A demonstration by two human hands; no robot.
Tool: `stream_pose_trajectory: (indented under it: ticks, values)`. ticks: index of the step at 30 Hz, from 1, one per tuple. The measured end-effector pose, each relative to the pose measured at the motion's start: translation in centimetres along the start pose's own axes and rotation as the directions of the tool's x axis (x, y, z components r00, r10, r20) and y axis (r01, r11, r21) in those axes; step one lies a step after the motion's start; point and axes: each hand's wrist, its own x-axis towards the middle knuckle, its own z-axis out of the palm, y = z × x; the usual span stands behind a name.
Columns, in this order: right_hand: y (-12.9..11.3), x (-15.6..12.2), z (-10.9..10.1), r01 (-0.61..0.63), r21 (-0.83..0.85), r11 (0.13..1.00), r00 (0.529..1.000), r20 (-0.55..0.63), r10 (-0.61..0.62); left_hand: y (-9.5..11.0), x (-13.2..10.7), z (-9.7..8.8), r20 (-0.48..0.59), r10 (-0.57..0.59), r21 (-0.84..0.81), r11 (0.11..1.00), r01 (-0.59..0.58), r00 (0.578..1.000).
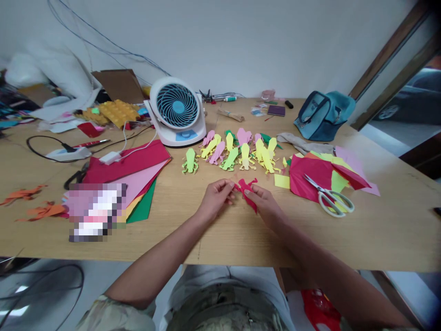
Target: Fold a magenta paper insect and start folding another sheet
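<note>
Between my hands is a small red folded-paper figure (248, 195) with thin legs, much like the paper frogs behind it. My right hand (265, 202) grips its body between thumb and fingers. At its left side, my left hand (217, 197) is closed in a pinch on one of the thin red legs. Just beyond my hands stand several folded paper frogs (230, 158) in yellow, green and pink. A lone light green frog (190, 162) sits to their left.
On the right, white-handled scissors (332, 197) lie on coloured paper sheets (303, 174), with a teal bag (324, 115) behind. A white fan (177, 108) stands at back left. Left are stacked sheets (127, 161), a power strip (69, 154) and orange paper figures (46, 210).
</note>
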Motion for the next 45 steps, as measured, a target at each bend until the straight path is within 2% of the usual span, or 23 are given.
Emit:
stream_pose_trajectory:
  ticks: [6,14,19,25,30,37,45]
  values:
    - [-0.1,0.3,0.1,-0.003,0.168,0.986,0.999,-0.042,0.01,0.0,-0.2,0.1,0.0,-0.008,-0.002,1.0,0.008,1.0]
    - [-0.3,0.3,0.3,-0.037,0.272,0.962,0.999,-0.028,0.046,-0.4,-0.2,0.3,0.016,-0.038,0.014,0.999,0.038,0.999]
    - [0.3,0.6,0.6,-0.028,0.225,0.974,1.0,0.014,0.025,-0.9,-0.4,0.9,0.066,-0.013,0.049,0.999,0.01,0.998]
    - [-0.1,0.8,1.6,0.037,0.099,0.994,0.999,-0.04,-0.033,-1.3,-0.5,1.5,-0.011,-0.006,-0.005,1.0,0.006,1.0]
    - [-0.7,0.4,1.4,0.074,0.065,0.995,0.997,-0.021,-0.073,-0.8,-0.3,0.9,-0.031,-0.011,-0.058,0.998,0.009,0.999]
    - [-1.3,0.2,0.7,0.193,0.024,0.981,0.972,-0.14,-0.188,-1.1,0.3,0.1,0.001,0.062,0.068,0.996,-0.062,0.998]
    - [-1.7,0.0,0.7,0.163,-0.053,0.985,0.977,-0.129,-0.169,-1.2,0.4,0.0,0.018,0.105,0.09,0.99,-0.106,0.994]
